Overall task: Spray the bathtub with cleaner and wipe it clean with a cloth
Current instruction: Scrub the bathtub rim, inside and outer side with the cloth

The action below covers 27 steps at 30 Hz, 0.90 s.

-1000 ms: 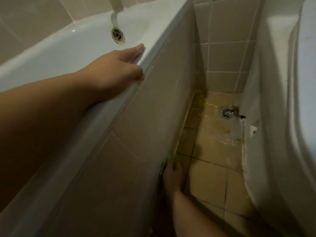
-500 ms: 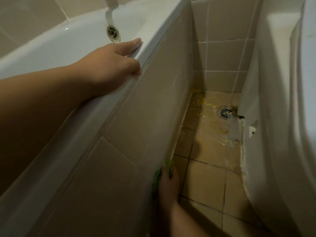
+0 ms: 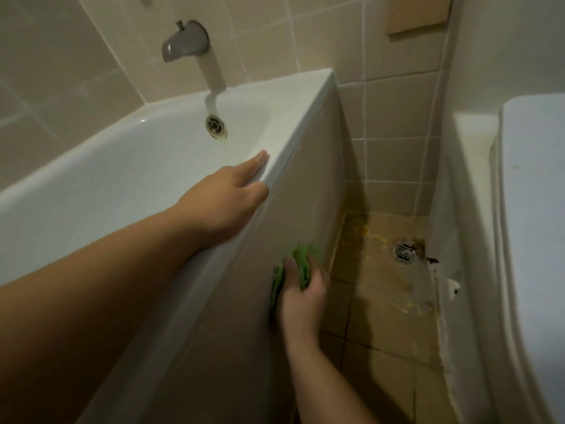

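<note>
Bathtub (image 3: 122, 179) lies left, floor drain (image 3: 405, 250) right, spout (image 3: 183, 41) behind above.

Dim, warm indoor light w/ soft shadows. Small glare spot on the bathtub (image 3: 143, 120) rim. Floor (image 3: 388, 289) corner darkest. Slight motion blur on the right hand (image 3: 301, 296). Wide-angle bending at edges; overall soft focus.

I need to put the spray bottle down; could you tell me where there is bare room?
Bare: tan floor tiles between tiled tub panel and white toilet. Crowded: tub rim under left hand; panel by right hand gripping green cloth.
</note>
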{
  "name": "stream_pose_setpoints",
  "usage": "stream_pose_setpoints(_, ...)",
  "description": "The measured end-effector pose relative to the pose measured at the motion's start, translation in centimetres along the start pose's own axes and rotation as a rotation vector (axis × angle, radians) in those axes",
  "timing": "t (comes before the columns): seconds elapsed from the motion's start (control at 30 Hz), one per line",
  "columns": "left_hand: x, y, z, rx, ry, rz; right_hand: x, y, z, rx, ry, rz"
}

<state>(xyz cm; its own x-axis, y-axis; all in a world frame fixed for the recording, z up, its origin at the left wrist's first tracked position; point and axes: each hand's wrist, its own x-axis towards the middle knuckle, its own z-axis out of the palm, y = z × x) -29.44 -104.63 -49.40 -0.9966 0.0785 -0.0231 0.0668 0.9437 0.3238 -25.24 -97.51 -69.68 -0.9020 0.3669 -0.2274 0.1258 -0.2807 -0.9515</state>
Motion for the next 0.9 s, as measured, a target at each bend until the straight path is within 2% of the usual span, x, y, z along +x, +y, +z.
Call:
stream_pose_setpoints(0.1,0.3,-0.1,0.1,-0.007,0.008,0.003,1.5,-5.0,1.8,-0.044,0.000,-0.270)
stream_pose_setpoints(0.17,0.3,0.0,0.2,-0.016,0.021,0.007,4.1,-8.2,3.1,-0.062,-0.018,-0.384)
stream_pose_setpoints(0.23,0.3,0.2,0.2,-0.020,0.024,0.003,7.3,-9.4,3.4,-0.096,-0.012,-0.391)
stream_pose_setpoints(0.3,0.3,0.3,0.3,-0.007,0.022,0.001,9.2,-8.5,2.9,-0.132,-0.004,-0.282)
stream_pose_setpoints(0.4,0.6,0.4,0.3,-0.001,0.016,-0.004,7.9,-5.8,2.0,-0.060,-0.006,-0.167)
stream_pose_setpoints(0.5,0.9,0.4,0.3,-0.011,0.007,-0.001,6.2,-6.5,2.5,-0.081,-0.010,-0.313)
stream_pose_setpoints(0.6,1.4,0.3,0.3,-0.019,0.003,0.004,9.0,-8.3,3.1,-0.093,-0.033,-0.442)
stream_pose_setpoints(0.7,1.5,0.3,0.2,-0.028,-0.002,0.009,12.2,-6.3,2.7,-0.087,-0.028,-0.297)
stream_pose_setpoints(0.8,1.5,0.4,0.1,-0.029,-0.007,0.013,10.7,-2.2,1.6,0.022,0.019,-0.084)
stream_pose_setpoints(0.9,1.7,0.5,0.1,-0.034,0.003,0.006,7.8,0.0,1.3,0.085,0.042,-0.052)
